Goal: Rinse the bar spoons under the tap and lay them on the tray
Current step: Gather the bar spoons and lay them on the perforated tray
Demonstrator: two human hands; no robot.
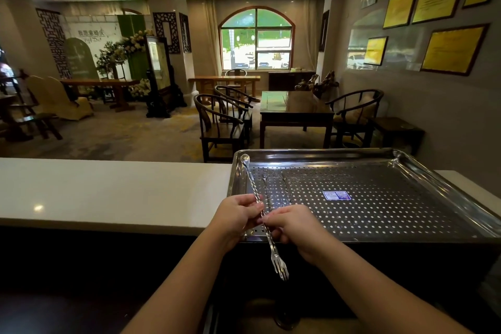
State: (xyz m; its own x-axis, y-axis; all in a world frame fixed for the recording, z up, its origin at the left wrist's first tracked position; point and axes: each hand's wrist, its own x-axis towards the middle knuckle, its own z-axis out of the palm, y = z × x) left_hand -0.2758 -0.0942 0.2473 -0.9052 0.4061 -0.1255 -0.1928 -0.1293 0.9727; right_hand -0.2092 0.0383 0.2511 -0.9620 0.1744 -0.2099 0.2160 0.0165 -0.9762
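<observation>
A bar spoon [253,192], pinched mid-stem by our left hand [235,216] and right hand [291,228] closed around it, hovers over the tray [444,184] edge, where wet fingers could let it slide into the dark gap below.

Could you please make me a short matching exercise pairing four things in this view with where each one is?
Things:
1. bar spoon
2. perforated tray
3. blue sticker
4. fork end of the spoon

Places:
A. on the white counter, at its right end
B. held in both the left hand and right hand
C. sticking out past the tray's near edge, toward the person
D. on the tray floor, about the middle

Pairs: 1-B, 2-A, 3-D, 4-C
</observation>
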